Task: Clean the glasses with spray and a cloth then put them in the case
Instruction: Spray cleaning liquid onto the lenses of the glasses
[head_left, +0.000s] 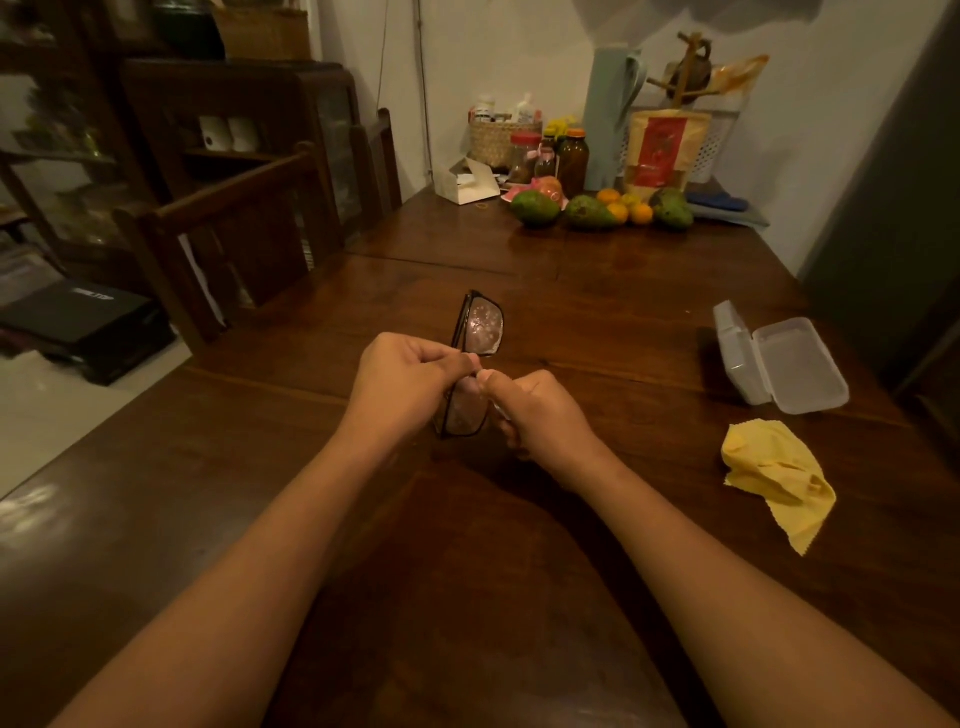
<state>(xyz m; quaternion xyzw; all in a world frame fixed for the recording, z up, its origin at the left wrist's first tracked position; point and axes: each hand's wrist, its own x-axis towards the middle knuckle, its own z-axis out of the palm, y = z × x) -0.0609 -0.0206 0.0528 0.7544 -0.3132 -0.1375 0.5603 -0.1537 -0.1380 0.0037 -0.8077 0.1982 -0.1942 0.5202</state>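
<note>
Black-framed glasses (480, 328) are held upright over the middle of the wooden table (597, 312). Their far lens is speckled with droplets. My left hand (402, 387) pinches the frame at the bridge from the left. My right hand (537, 413) is closed around a small spray bottle (502, 413), with the thumb on top close to the near lens. Only a pale sliver of the bottle shows. A clear plastic case (789, 371) lies open at the right. A crumpled yellow cloth (774, 478) lies in front of the case.
At the table's far end are avocados (535, 207), oranges, jars, a woven basket, a small white box (464, 183) and a tall pale flask. Wooden chairs (249, 218) stand along the left side. A dark panel rises at the right edge.
</note>
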